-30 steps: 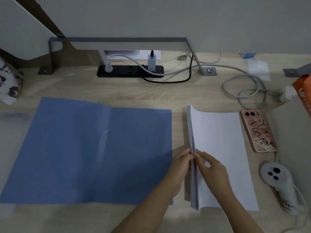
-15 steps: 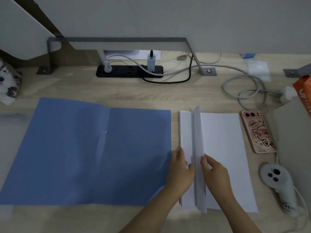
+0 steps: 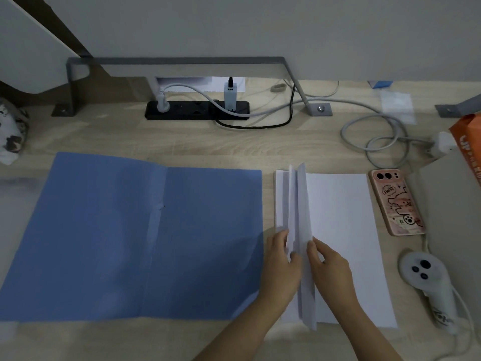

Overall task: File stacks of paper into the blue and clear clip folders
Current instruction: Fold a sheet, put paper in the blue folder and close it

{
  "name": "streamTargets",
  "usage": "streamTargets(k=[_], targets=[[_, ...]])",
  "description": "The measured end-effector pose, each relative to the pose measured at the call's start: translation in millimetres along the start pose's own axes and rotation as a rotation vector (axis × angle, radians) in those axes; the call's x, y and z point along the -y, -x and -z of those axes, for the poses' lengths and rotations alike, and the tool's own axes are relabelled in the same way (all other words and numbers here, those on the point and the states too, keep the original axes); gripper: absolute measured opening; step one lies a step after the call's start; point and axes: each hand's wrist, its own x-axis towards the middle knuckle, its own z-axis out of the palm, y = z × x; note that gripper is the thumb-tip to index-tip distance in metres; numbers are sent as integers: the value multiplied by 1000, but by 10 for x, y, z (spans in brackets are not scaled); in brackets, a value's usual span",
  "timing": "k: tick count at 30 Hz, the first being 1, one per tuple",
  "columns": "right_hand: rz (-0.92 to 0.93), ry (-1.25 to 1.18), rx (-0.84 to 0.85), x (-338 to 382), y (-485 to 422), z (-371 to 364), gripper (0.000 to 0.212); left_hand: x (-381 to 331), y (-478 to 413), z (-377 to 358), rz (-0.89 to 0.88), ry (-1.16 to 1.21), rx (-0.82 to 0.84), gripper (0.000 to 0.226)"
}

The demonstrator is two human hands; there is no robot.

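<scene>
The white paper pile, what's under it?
The light wooden desk shows around the paper stack, so the stack seems to lie on it. Anything hidden directly beneath is covered by the sheets.

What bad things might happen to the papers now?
The lifted sheets are pinched only near their front end by the left hand and right hand, so the far ends could flop over or fan out unevenly. A slip might crease them. The phone lies right beside the paper stack, so sliding sheets could nudge it.

1 blue folder, 1 paper stack, 2 hands: left, right; 1 phone, 1 controller, 1 pwr strip.
</scene>
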Motion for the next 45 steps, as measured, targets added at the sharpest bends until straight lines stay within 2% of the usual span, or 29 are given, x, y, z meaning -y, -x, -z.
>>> streamTargets(k=[4,7,11,13,16,20,22,25,27,29,32,36,40,45], targets=[[31,20,64,-49,-3,-34,35,-50,-91,-9,80,111,9,31],[-21,41,93,-72,-8,-59,45,-46,-201,-41,140,34,57,43],[-22,54,111,-70,-12,-53,39,-29,-290,-87,154,-74,77,54],[-36,23,122,-66,-14,-7,39,-5,-309,-88,149,-87,59,51],[-23,-55,45,-126,-47,173,39,-11,-274,-19,123,-7,68,42],[-152,-87,-91,-171,-125,563,65,-137,-171,298,23,168,88,33],[-270,-206,-42,-178,-166,677,63,-176,-123,529,-29,207,74,32],[-363,-503,157,-122,-166,640,45,-152,-49,861,-52,236,-17,27],[-335,-669,257,30,-85,493,37,-72,0,1079,-23,268,-106,25],[-247,-704,328,207,16,292,27,55,31,1283,26,279,-191,21],[-181,-654,376,407,135,-66,31,305,69,1562,121,214,-275,21],[-236,-623,368,472,178,-425,29,573,89,1843,182,172,-289,12],[-262,-598,363,536,142,-629,33,834,111,2110,192,61,-280,15],[-232,-621,358,616,79,-825,28,1051,254,2268,106,-265,-283,27]])
